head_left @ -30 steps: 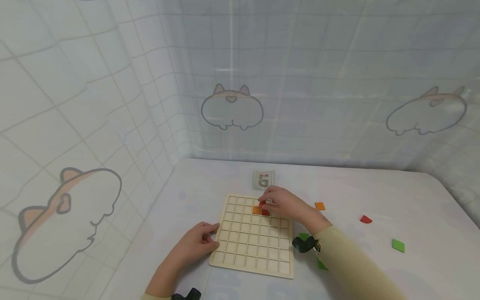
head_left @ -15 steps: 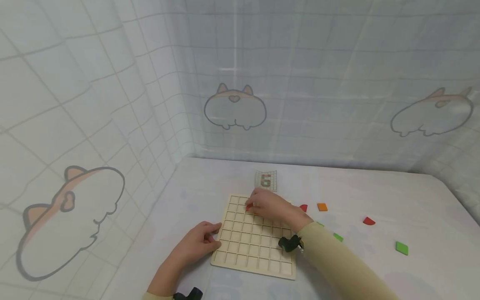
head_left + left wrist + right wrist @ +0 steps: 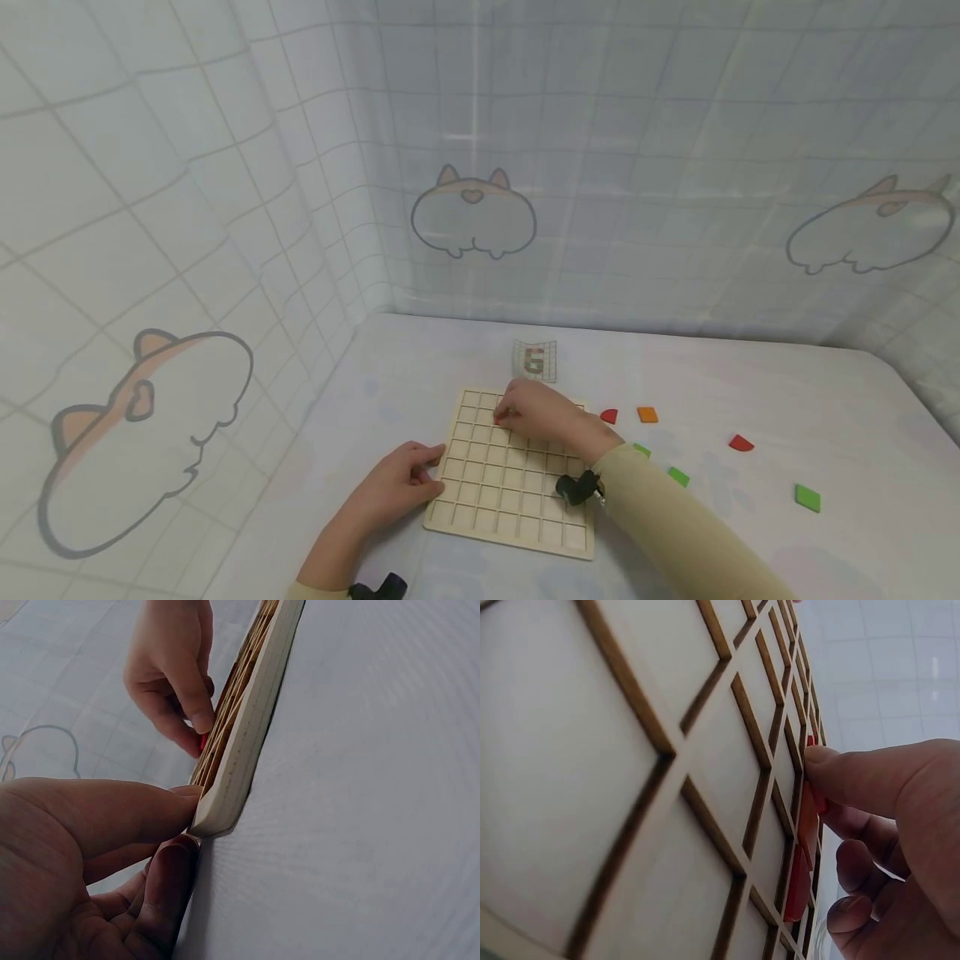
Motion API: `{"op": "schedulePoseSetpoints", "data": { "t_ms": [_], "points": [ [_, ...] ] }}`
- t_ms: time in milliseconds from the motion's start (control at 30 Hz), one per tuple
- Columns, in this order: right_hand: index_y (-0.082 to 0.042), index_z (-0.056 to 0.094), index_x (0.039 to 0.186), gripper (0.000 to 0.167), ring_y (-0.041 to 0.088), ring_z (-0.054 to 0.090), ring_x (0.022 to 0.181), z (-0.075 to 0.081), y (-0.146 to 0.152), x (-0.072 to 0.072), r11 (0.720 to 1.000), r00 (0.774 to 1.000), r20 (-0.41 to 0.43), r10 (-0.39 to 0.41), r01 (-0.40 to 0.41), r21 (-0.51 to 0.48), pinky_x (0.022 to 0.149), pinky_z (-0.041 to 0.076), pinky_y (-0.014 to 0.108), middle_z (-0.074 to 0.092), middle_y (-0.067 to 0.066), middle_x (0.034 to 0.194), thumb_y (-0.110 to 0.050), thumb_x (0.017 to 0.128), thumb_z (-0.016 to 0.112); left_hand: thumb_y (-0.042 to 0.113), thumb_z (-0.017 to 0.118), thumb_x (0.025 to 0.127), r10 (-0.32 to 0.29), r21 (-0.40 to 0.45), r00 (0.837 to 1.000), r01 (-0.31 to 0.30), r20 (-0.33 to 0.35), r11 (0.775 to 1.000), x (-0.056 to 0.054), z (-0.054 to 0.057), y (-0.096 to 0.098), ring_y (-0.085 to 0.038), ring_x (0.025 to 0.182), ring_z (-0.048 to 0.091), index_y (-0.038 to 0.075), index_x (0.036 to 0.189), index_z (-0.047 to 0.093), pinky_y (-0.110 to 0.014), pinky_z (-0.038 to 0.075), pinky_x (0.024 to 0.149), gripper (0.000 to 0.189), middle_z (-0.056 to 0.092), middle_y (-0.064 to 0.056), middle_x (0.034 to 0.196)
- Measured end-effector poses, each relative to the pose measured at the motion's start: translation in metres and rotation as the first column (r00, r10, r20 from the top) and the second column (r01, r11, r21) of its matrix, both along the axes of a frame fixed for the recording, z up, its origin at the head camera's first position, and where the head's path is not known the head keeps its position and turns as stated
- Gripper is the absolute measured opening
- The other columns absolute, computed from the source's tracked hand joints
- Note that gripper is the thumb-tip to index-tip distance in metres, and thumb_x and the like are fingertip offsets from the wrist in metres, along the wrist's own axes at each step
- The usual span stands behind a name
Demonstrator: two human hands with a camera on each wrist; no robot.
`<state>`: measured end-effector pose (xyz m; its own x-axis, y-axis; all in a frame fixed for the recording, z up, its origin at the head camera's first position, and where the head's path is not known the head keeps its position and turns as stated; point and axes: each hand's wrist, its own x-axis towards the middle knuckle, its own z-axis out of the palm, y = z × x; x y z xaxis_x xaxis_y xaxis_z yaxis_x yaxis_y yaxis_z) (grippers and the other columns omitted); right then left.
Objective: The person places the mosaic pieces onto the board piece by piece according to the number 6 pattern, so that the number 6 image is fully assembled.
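A pale wooden grid board lies on the table. My left hand pinches its left edge, with the thumb on top and a finger under the rim in the left wrist view. Over the board's upper part, my right hand pinches a small red tile between thumb and fingers, right at a cell. In the right wrist view, an orange tile and another red tile sit in the grid beside it. The right hand hides these two in the head view.
A small card with a coloured grid pattern lies behind the board. To the right are a red quarter-round tile, an orange tile, another red quarter-round and several green tiles. A patterned curtain hangs behind.
My right hand has shifted left along the board's upper rows, then stayed nearly still. Its sleeve uncovers a red quarter-round tile on the table. The left hand keeps its hold on the edge.
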<state>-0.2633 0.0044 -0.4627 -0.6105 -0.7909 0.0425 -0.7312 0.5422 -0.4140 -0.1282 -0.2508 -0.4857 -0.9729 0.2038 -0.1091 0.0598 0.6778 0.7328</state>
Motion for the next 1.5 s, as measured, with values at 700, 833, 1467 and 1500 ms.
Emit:
{"op": "schedulePoseSetpoints", "data": {
  "t_ms": [700,833,1467,1500],
  "points": [
    [-0.017,0.079,0.105,0.014,0.007,0.053,0.083,0.003,0.002,0.003,0.999,0.999,-0.013,0.042,-0.041,0.026,0.071,0.046,0.026,0.063,-0.008,0.091,-0.021,0.094,0.070,0.017,0.080,0.083,0.026,-0.004,0.999,-0.026,0.020,1.000,0.001,0.000,0.001,-0.012,0.079,0.056,0.004,0.136,0.060,-0.026,0.047,0.064,0.058,0.058,0.000,0.105],
    [-0.016,0.079,0.106,0.015,0.007,0.053,0.082,0.005,0.002,0.004,1.000,1.000,0.003,0.008,-0.008,0.025,0.071,0.046,0.025,0.063,-0.007,0.091,-0.020,0.094,0.071,0.017,0.080,0.083,0.027,-0.016,0.999,-0.026,0.017,1.000,0.000,0.001,0.002,-0.012,0.079,0.056,0.004,0.136,0.060,-0.026,0.046,0.064,0.058,0.057,0.000,0.104],
    [-0.012,0.071,0.123,0.031,0.015,0.061,0.095,0.016,0.039,0.022,0.995,0.996,0.017,-0.087,0.088,-0.042,0.080,0.049,0.032,0.067,-0.001,0.107,-0.022,0.094,0.071,0.018,0.080,0.083,0.021,-0.022,1.000,-0.021,0.009,1.000,0.001,0.002,0.003,-0.011,0.079,0.056,0.004,0.136,0.060,-0.026,0.046,0.066,0.058,0.057,0.000,0.104],
    [-0.012,0.071,0.124,0.032,0.015,0.061,0.096,0.016,0.044,0.023,0.994,0.995,0.021,-0.099,0.100,-0.053,0.079,0.050,0.032,0.067,-0.001,0.107,-0.022,0.093,0.071,0.019,0.080,0.082,0.024,-0.027,1.000,-0.024,0.007,0.999,0.001,0.001,0.003,-0.011,0.079,0.056,0.005,0.135,0.061,-0.026,0.046,0.066,0.058,0.057,0.000,0.104]
  ]
}}
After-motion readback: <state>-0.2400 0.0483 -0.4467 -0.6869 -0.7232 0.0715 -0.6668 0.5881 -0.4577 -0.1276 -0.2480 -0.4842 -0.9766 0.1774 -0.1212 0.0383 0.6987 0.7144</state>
